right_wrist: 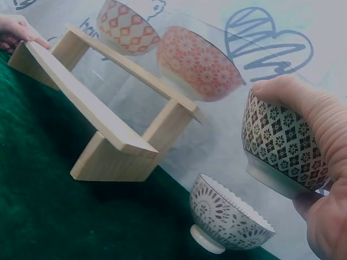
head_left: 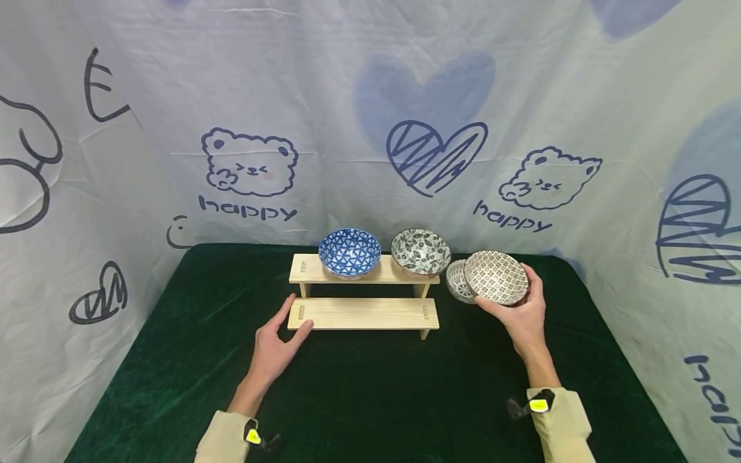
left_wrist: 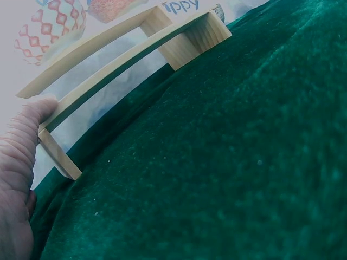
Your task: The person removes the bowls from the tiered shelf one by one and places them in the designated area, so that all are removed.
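My right hand (head_left: 523, 315) grips a bowl with a brown-and-cream pattern (head_left: 496, 278) by its right side, thumb at the front rim. In the right wrist view this bowl hangs above and right of a grey-and-white patterned bowl (right_wrist: 230, 216) on the cloth. At the left end of a two-step wooden shelf (head_left: 365, 314), my left hand (head_left: 274, 350) holds the lower board between thumb and fingers. On the upper board stand a bowl with a blue triangle-patterned inside (head_left: 350, 252) and, to its right, a bowl with dark leaves inside (head_left: 420, 252).
A dark green cloth (head_left: 370, 399) covers the table. Behind and at both sides hangs a pale curtain (head_left: 341, 96) printed with hearts and bears, close behind the shelf. The lower board carries no bowl.
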A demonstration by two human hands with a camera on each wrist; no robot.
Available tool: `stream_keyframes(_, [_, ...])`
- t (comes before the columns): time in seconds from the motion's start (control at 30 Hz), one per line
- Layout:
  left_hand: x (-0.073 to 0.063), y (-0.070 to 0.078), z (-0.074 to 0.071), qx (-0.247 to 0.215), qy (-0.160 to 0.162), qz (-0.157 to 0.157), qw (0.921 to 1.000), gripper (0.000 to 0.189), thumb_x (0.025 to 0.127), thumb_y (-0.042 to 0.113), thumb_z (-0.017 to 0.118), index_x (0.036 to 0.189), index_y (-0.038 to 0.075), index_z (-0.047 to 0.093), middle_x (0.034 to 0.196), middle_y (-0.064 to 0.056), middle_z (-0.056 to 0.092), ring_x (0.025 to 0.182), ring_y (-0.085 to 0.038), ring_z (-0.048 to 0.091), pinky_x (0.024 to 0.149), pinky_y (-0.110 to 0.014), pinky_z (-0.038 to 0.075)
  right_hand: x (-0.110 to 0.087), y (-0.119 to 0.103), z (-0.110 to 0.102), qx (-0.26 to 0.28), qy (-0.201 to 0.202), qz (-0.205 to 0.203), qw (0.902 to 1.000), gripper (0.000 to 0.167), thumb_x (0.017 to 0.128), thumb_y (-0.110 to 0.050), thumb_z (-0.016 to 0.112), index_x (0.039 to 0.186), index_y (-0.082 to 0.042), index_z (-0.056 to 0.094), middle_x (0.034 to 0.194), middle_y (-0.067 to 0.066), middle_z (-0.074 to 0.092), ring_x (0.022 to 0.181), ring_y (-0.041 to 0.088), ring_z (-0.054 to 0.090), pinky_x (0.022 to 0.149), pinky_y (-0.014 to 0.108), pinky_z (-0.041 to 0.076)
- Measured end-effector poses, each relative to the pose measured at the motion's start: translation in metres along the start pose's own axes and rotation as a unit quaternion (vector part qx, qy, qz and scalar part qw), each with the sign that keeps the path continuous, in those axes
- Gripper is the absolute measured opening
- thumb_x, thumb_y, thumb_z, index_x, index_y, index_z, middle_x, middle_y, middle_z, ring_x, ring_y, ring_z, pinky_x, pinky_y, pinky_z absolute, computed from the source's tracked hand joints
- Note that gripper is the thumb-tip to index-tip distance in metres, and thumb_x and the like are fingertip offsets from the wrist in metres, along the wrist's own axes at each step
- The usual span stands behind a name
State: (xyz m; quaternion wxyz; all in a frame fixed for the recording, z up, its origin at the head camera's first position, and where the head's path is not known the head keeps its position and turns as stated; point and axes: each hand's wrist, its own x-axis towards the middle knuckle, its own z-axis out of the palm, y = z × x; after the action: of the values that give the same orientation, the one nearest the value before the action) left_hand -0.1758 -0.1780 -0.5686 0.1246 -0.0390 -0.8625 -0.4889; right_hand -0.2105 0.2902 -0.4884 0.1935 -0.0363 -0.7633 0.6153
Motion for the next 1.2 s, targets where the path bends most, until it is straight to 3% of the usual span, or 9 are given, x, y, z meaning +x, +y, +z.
stream_keyframes(0.3, [-0.001,0.0,0.001,-0.001,0.004,-0.001,1.0,0.076,0.097,0.041,0.075,0.16,0.012,0.043,0.161,-0.007,0.046,0.149,-0.031,0.045,0.121,-0.056,0.036,0.012,0.009,-0.006,0.0,0.025,0.014,0.9996,0.108,0.073,0.001,0.093,0.159,-0.016,0.03,0.159,0.006,0.04,0.139,0.024,0.043,0.117,0.037,0.043])
stream_keyframes(0.57, [0.0,0.0,0.0,-0.005,0.003,0.001,1.0,0.076,0.097,0.04,0.075,0.16,0.012,0.043,0.162,-0.007,0.046,0.149,-0.032,0.044,0.121,-0.056,0.036,0.017,0.018,-0.014,-0.009,0.045,0.029,0.9985,0.108,0.075,-0.004,0.093,0.161,-0.014,0.029,0.159,0.008,0.04,0.139,0.024,0.042,0.117,0.038,0.043])
stream_keyframes(0.77, [0.0,-0.001,0.001,0.0,0.0,0.0,1.0,0.076,0.097,0.04,0.075,0.16,0.012,0.043,0.162,-0.007,0.045,0.149,-0.032,0.044,0.121,-0.056,0.036,0.019,0.023,-0.019,-0.01,0.06,0.045,0.9971,0.108,0.076,-0.006,0.094,0.161,-0.02,0.03,0.161,0.007,0.038,0.141,0.024,0.041,0.12,0.038,0.041])
stream_keyframes(1.2, [0.0,-0.001,0.001,0.004,0.0,-0.002,1.0,0.077,0.097,0.041,0.075,0.16,0.012,0.043,0.162,-0.007,0.046,0.149,-0.032,0.044,0.121,-0.057,0.036,0.027,0.041,-0.034,0.018,0.112,0.067,0.9913,0.109,0.074,-0.003,0.094,0.16,-0.021,0.03,0.162,0.01,0.037,0.142,0.024,0.04,0.122,0.044,0.038])
